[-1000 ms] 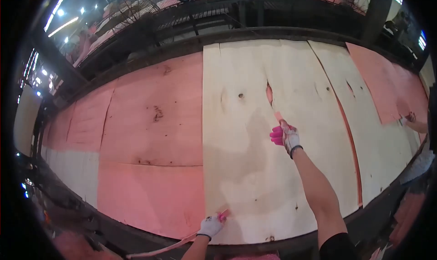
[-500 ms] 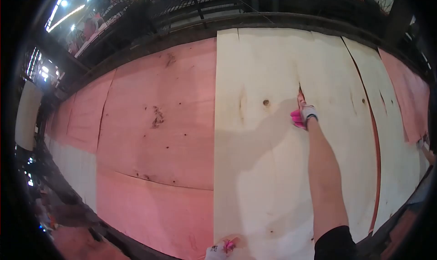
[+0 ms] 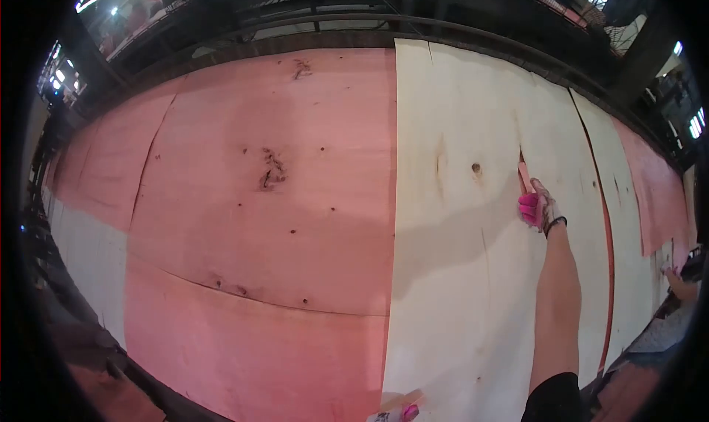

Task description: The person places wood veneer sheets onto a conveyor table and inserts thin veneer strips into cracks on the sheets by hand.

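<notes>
A pale wood veneer sheet [image 3: 458, 289] lies beside pink sheets [image 3: 258, 222]. My right hand [image 3: 543, 206], in a white and pink glove, is over the pale sheet with its fingers closed. Its fingertips grip a narrow pink strip [image 3: 525, 178], whose far end meets a slit [image 3: 521, 154] in the sheet. Low in the view, my left hand [image 3: 408, 413] shows only in part, gloved and with its fingers curled. A pale flat strip [image 3: 399, 402] shows at that hand, near the seam between pale and pink sheets.
A long dark-red gap [image 3: 607, 237] runs between the pale sheets on the right. Another person's hand [image 3: 673, 276] is at the far right edge, by a pink sheet [image 3: 646, 193]. A dark metal rail [image 3: 487, 49] borders the back.
The view has shifted left, so sheets and hands appear farther right. My right hand has drawn slightly back from the slit, and more of the pink strip shows. The other person's hand shows more.
</notes>
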Demonstrator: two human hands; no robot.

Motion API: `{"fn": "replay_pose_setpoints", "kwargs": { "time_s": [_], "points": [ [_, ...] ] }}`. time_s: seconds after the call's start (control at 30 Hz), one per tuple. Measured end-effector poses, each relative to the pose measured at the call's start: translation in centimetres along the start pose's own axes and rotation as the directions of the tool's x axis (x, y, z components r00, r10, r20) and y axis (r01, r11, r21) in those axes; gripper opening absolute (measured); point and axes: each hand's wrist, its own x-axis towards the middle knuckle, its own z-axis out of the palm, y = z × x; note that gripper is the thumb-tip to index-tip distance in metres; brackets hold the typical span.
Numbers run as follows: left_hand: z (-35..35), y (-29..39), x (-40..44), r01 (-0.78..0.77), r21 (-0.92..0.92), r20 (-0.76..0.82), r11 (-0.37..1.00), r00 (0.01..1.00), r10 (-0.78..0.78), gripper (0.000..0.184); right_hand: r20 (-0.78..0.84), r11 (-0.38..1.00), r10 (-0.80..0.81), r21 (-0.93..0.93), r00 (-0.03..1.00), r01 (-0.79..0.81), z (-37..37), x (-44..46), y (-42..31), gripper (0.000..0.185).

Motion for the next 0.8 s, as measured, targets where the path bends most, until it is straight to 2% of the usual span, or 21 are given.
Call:
{"fn": "replay_pose_setpoints", "kwargs": {
  "time_s": [0.03, 0.07, 0.1, 0.13, 0.17, 0.2, 0.23, 0.27, 0.3, 0.37, 0.4, 0.43, 0.5, 0.53, 0.57, 0.63, 0.7, 0.73, 0.77, 0.8],
  "points": [
    [-0.6, 1.3, 0.0, -0.097, 0.403, 0.043, 0.91, 0.995, 0.087, 0.034, -0.003, 0.99, -0.009, 0.144, 1.0, 0.01, -0.1, -0.5, 0.7, 0.048],
    [-0.9, 1.4, -0.4, -0.19, 0.732, 0.115, 0.654, 0.981, 0.156, 0.034, -0.061, 0.967, -0.028, 0.25, 0.998, 0.042, 0.7, -2.3, 1.7, 0.05],
    [-1.4, 0.1, -1.0, -0.207, 0.591, 0.145, 0.779, 0.978, 0.149, 0.035, -0.116, 0.932, -0.044, 0.352, 0.992, 0.083, 1.2, -4.2, 2.1, 0.052],
    [-1.9, -1.7, -1.2, -0.223, 0.43, 0.179, 0.875, 0.971, 0.159, 0.036, -0.001, 0.931, -0.08, 0.358, 0.997, 0.075, -1.0, -3.2, 4.3, 0.054],
    [-2.2, -2.7, -1.4, -0.225, 0.257, 0.209, 0.94, 0.963, 0.173, 0.036, -0.157, 0.936, -0.016, 0.344, 0.987, 0.07, 1.1, -6.3, 4.7, 0.052],
    [-1.3, 0.2, -3.9, -0.222, 0.46, 0.241, 0.859, 0.963, 0.12, 0.036, -0.152, 0.943, -0.031, 0.324, 0.988, 0.079, 1.2, -8.4, 5.9, 0.053],
    [0.0, 6.1, -7.9, -0.213, 0.646, 0.257, 0.733, 0.965, 0.054, 0.036, -0.147, 0.947, -0.039, 0.31, 0.988, 0.084, 1.1, -10.4, 7.7, 0.054],
    [0.1, 9.5, -10.9, -0.213, 0.798, 0.262, 0.563, 0.965, -0.007, 0.035, -0.184, 0.97, -0.072, 0.217, 0.98, 0.112, 1.3, -11.5, 10.5, 0.054],
    [-0.9, 9.0, -12.6, -0.264, 0.816, 0.26, 0.514, 0.962, 0.083, 0.036, -0.221, 0.982, -0.115, 0.119, 0.969, 0.144, 1.2, -12.9, 13.2, 0.053],
    [-4.0, 6.3, -16.8, -0.366, 0.836, 0.274, 0.409, 0.924, 0.266, 0.038, -0.025, 0.992, -0.125, -0.017, 0.992, 0.125, 2.0, -20.0, 16.8, 0.044],
    [-5.9, 4.8, -18.5, -0.398, 0.891, 0.324, 0.218, 0.894, 0.31, 0.041, 0.041, 0.976, -0.216, -0.01, 0.976, 0.216, 2.9, -24.6, 18.4, 0.037],
    [-6.1, 6.3, -20.5, -0.357, 0.878, 0.276, 0.32, 0.922, 0.273, 0.042, 0.105, 0.952, -0.305, 0.002, 0.947, 0.307, 3.4, -29.1, 19.6, 0.031],
    [-5.6, 9.6, -25.1, -0.264, 0.823, 0.191, 0.504, 0.963, 0.192, 0.043, 0.187, 0.945, -0.327, 0.095, 0.926, 0.314, 3.4, -36.5, 21.7, 0.023],
    [-6.2, 8.5, -26.5, -0.162, 0.928, 0.106, 0.334, 0.978, 0.18, 0.04, 0.167, 0.933, -0.355, 0.117, 0.92, 0.339, 2.9, -40.0, 23.2, 0.021],
    [-6.2, 8.0, -27.9, -0.18, 0.923, 0.095, 0.34, 0.963, 0.251, 0.04, 0.146, 0.921, -0.384, 0.139, 0.912, 0.365, 2.5, -43.1, 24.9, 0.019],
    [-6.2, 6.8, -31.2, -0.211, 0.91, 0.067, 0.357, 0.924, 0.376, 0.04, 0.208, 0.931, -0.364, 0.087, 0.908, 0.354, 1.7, -48.8, 29.1, 0.019],
    [-7.1, 4.1, -32.2, -0.32, 0.877, 0.114, 0.358, 0.863, 0.492, 0.04, 0.475, 0.928, -0.366, 0.129, 0.8, 0.349, 2.1, -56.2, 33.8, 0.03],
    [-8.2, 2.6, -31.7, -0.302, 0.76, 0.043, 0.575, 0.907, 0.419, 0.044, 0.583, 0.962, -0.275, 0.171, 0.764, 0.215, 3.5, -61.1, 35.3, 0.041],
    [-8.0, 2.1, -31.2, -0.509, 0.554, 0.138, 0.659, 0.837, 0.53, 0.045, 0.685, 0.978, -0.196, 0.191, 0.702, 0.086, 5.2, -66.6, 35.6, 0.053],
    [-7.2, 0.7, -31.8, -0.66, 0.284, 0.175, 0.695, 0.749, 0.64, 0.046, 0.718, 0.979, -0.202, 0.158, 0.665, 0.127, 6.8, -72.1, 35.3, 0.062]
  ]
}}
